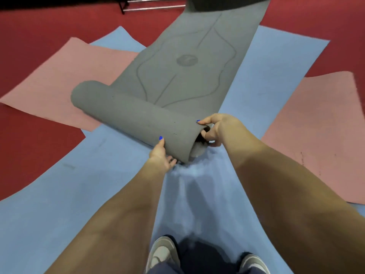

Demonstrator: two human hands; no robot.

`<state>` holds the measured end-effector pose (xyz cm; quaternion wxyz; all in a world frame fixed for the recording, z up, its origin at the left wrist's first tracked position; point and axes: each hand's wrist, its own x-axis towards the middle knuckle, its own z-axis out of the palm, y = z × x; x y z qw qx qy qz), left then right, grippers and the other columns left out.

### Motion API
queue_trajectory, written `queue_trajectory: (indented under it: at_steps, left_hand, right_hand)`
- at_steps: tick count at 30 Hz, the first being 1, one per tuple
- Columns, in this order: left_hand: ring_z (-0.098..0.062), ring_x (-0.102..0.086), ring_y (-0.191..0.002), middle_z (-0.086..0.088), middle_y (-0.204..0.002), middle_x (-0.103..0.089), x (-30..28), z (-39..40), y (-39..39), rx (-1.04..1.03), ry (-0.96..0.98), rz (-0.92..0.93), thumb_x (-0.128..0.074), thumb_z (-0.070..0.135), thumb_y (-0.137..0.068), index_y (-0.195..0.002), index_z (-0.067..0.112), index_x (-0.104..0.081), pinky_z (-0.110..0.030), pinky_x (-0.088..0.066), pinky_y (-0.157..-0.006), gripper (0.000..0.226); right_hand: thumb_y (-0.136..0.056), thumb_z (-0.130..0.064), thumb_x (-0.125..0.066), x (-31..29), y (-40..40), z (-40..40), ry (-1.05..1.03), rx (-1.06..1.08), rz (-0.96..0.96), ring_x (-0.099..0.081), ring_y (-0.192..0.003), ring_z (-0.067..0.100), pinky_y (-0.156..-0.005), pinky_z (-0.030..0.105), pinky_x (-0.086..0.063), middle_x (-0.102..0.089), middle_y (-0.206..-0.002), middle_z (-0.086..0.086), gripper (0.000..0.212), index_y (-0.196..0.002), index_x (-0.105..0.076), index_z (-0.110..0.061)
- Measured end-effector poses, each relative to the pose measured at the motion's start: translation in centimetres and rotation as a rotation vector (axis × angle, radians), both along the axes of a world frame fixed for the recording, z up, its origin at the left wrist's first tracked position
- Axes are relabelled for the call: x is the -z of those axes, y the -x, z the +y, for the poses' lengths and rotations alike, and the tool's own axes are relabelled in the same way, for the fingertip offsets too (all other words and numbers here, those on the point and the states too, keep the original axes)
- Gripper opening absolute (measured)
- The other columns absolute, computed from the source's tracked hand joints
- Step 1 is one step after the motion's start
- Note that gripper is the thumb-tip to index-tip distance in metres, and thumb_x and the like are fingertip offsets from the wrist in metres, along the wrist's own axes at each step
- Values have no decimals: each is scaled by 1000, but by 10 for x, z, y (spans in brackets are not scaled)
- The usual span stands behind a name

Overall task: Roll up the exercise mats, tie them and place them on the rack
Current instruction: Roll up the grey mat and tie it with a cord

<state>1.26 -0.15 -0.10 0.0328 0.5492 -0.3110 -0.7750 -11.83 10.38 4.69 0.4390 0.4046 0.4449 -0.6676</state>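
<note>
A: Which step is the person on?

B: Rolling, by the look of it. The grey mat [177, 62] lies on top of the blue mats [266, 86] and pink mats [59, 76] spread on the red floor [29, 26]. Its near end is wound into a loose roll.

A: And the hands?

B: Both at the roll's right end. The left hand [161, 157] grips the outer layer from below, thumb on top. The right hand [215, 128] pinches the open end, fingers curled into the hollow.

A: Next?

B: Probably tightening that slack core, then pushing the roll forward evenly. Tying and racking are not yet done.

A: Any writing?

B: None readable. Only a round emblem [187, 60] and curved lines.
</note>
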Motion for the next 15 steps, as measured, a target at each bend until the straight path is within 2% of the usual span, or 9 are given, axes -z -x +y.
queue_trajectory:
  at_steps: [2,4,6,8,9,10,11,13,15]
  left_hand:
    - [-27,-40,-134,-6,-150,-36,-32,-1,-5,36,38,-2,-52,35,-97,-145,12,-35,-42,-39,-100,56]
    - [-28,-39,-136,-6,-150,-35,-65,-1,-12,5,-15,47,-49,34,-98,-148,10,-27,-43,-37,-103,59]
    - [-30,-42,-134,-9,-149,-37,-109,-3,-24,-90,-82,191,-49,30,-99,-150,9,-20,-45,-38,-103,63]
    - [-32,-46,-131,-11,-146,-42,-151,-7,-41,-111,-74,284,-50,25,-98,-151,9,-19,-46,-41,-99,63]
    - [-32,-48,-129,-11,-143,-45,-167,-8,-49,-86,-33,298,-51,23,-98,-150,9,-22,-45,-43,-95,61]
    - [-32,-49,-127,-11,-141,-47,-179,-9,-58,-61,17,299,-52,22,-97,-148,8,-27,-45,-44,-92,59]
    - [-32,-50,-126,-11,-140,-49,-189,-10,-66,-43,71,293,-53,22,-97,-145,8,-31,-45,-44,-91,55]
    - [-32,-52,-123,-10,-137,-51,-203,-9,-84,-11,162,284,-52,21,-97,-141,9,-37,-44,-45,-90,48]
    - [-31,-54,-120,-9,-134,-53,-210,-6,-100,46,237,273,-49,19,-99,-137,11,-44,-43,-47,-87,39]
  right_hand:
    - [-90,4,-58,-30,-24,13,-51,40,-15,-41,-124,23,-88,20,-49,-39,-130,13,17,-76,-49,0]
    - [-95,0,-52,-49,-40,19,-106,-55,67,-45,-115,27,-86,17,-48,-49,-105,16,26,-70,-46,0]
    - [-96,5,-45,-76,-46,14,-70,-110,230,-47,-86,33,-97,21,-40,-47,-79,12,30,-66,-45,2]
    - [-89,10,-47,-102,-45,7,-163,-93,431,-51,-88,30,-101,33,-43,-53,-61,15,8,-89,-55,7]
    - [-84,9,-51,-112,-34,5,-227,-82,546,-55,-97,27,-99,39,-44,-59,-62,16,28,-113,-51,6]
    - [-81,7,-56,-127,-28,10,-313,-80,637,-56,-105,26,-94,44,-47,-66,-76,16,50,-128,-41,3]
    - [-78,4,-61,-150,-28,19,-386,-83,723,-57,-106,28,-82,44,-51,-66,-99,15,59,-131,-36,-1]
    - [-78,2,-66,-205,-44,47,-519,-143,920,-57,-102,30,-65,42,-52,-51,-125,10,53,-126,-42,-2]
    - [-82,0,-64,-244,-45,82,-678,-180,1209,-51,-116,34,-89,42,-49,-41,-138,14,57,-135,-42,-1]
